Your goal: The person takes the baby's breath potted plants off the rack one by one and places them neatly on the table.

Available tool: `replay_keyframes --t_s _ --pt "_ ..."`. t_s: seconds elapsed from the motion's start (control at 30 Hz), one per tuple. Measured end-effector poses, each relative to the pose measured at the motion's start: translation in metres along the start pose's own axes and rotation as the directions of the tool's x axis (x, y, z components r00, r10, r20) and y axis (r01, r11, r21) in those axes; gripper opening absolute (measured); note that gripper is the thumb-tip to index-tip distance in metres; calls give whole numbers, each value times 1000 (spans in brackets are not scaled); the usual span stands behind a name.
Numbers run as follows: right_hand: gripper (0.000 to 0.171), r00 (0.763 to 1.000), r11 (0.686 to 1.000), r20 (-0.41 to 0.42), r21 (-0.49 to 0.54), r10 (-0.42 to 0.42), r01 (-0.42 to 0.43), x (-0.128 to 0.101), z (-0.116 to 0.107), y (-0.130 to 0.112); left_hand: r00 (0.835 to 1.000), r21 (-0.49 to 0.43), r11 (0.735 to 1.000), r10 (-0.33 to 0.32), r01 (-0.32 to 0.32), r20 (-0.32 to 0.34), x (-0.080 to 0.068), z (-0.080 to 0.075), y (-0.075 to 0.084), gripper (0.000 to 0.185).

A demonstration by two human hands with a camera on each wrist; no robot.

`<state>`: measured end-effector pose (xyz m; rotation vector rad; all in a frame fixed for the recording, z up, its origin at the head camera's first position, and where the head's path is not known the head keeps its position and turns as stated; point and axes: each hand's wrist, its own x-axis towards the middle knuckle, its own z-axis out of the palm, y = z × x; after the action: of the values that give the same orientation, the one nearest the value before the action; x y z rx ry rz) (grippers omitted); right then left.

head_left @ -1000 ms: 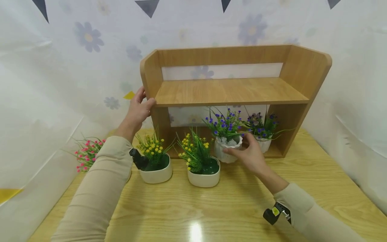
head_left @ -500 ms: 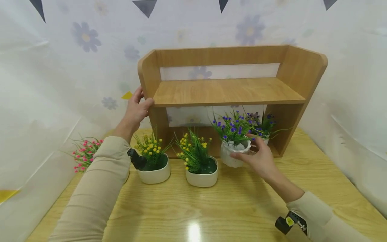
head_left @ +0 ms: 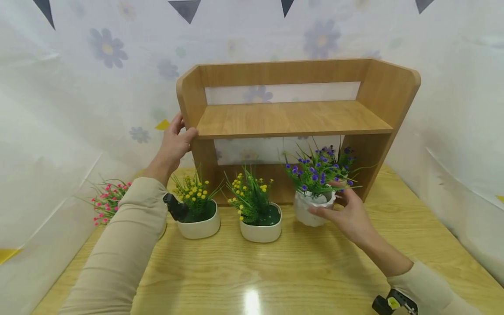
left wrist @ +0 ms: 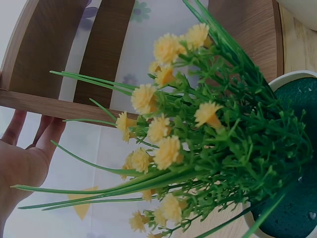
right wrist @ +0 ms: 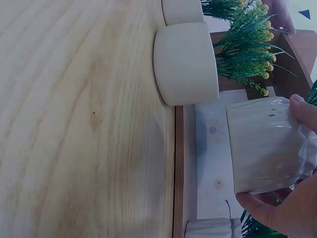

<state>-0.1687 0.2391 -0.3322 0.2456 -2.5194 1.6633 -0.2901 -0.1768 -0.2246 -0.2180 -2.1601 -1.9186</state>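
My right hand (head_left: 352, 218) grips a white, ruffle-rimmed flowerpot (head_left: 309, 210) with purple flowers, thumb on the near side and fingers round the far right. In the right wrist view a gap shows between the pot's base (right wrist: 232, 148) and the table. A second purple-flowered plant (head_left: 346, 159) stands behind it in the lower right compartment, mostly hidden. My left hand (head_left: 172, 146) holds the left side panel of the wooden shelf (head_left: 291, 119), thumb at the front edge and fingers behind. In the left wrist view this hand (left wrist: 25, 166) shows beyond yellow flowers (left wrist: 166, 151).
Two cream oval pots (head_left: 198, 228) with yellow flowers stand before the shelf on the wooden table (head_left: 220, 275). Pink flowers (head_left: 108, 201) sit at the far left, their pot partly behind the left sleeve (head_left: 118, 245). A flower-patterned white sheet (head_left: 252, 35) hangs behind.
My right hand has carried the white pot rightward and a little toward me, so it now overlaps the rear purple plant. The left hand keeps its hold on the shelf; the head view shifts slightly.
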Motion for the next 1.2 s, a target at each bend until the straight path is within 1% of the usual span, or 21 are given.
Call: replay_keyframes --t_s 0.17,0.4,0.9,1.07,1.2 --pt "99 1000 1000 4 -23 17 -17 -8 -3 3 1000 0 1000 4 -4 2 0 1 0 71" --pt "101 999 999 26 33 40 -41 -19 -4 5 1000 9 1000 2 -2 -1 -1 -1 2 71" --pt "100 997 997 40 46 67 -69 -30 -10 4 1000 19 1000 -9 9 -2 -2 -3 4 70" --pt "99 998 998 17 -12 62 -62 -33 -14 6 1000 18 1000 -7 7 3 -3 -3 4 71" --pt "96 999 998 -7 -56 40 -41 -34 -16 10 1000 19 1000 -9 9 3 -3 -3 3 71"
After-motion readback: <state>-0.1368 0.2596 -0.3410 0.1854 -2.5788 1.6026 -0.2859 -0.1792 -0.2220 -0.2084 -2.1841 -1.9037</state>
